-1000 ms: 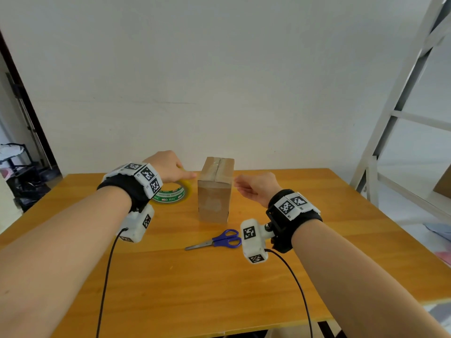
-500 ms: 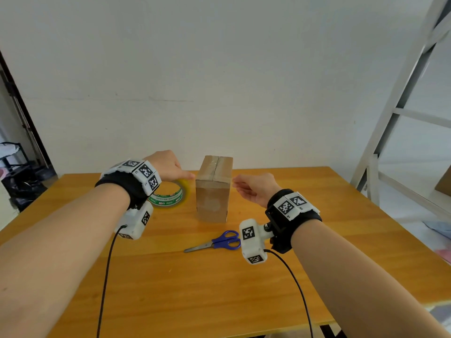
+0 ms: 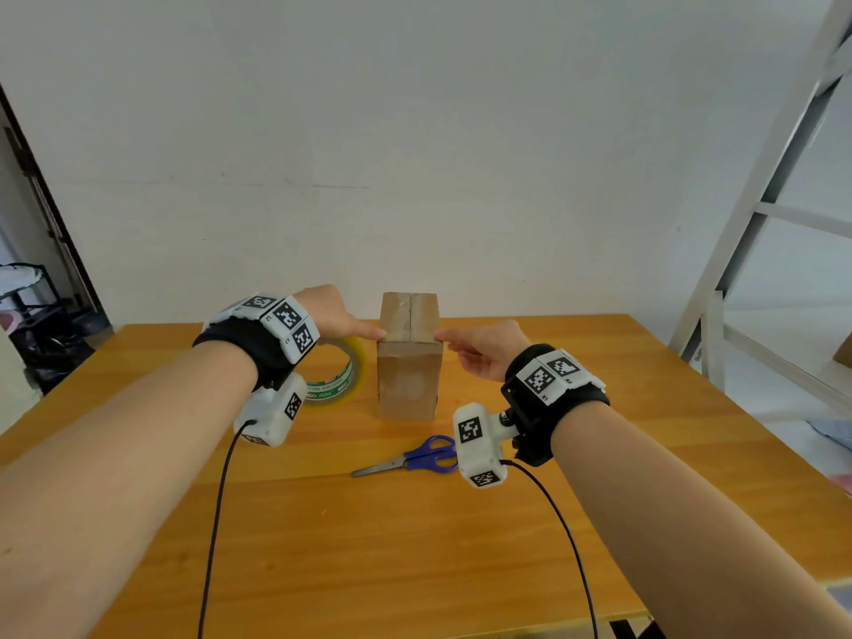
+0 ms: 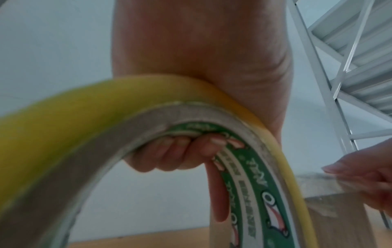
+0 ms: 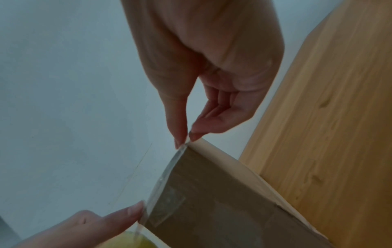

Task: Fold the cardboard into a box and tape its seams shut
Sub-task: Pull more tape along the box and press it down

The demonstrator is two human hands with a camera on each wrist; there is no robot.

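Note:
A small brown cardboard box stands upright on the wooden table, with a taped seam along its top. My left hand holds the yellow tape roll. Its fingers curl through the roll's core, and its index finger presses on the box's top left edge. My right hand pinches the end of a clear tape strip between thumb and forefinger at the box's top right corner. The strip runs across the near top edge of the box.
Blue-handled scissors lie on the table in front of the box, under my right wrist. A white metal frame stands past the table's right side. A dark rack stands at the far left.
Both hands have closed in on the box. The left index finger and the right hand's pinch now sit at its top edges, with tape stretched between them.

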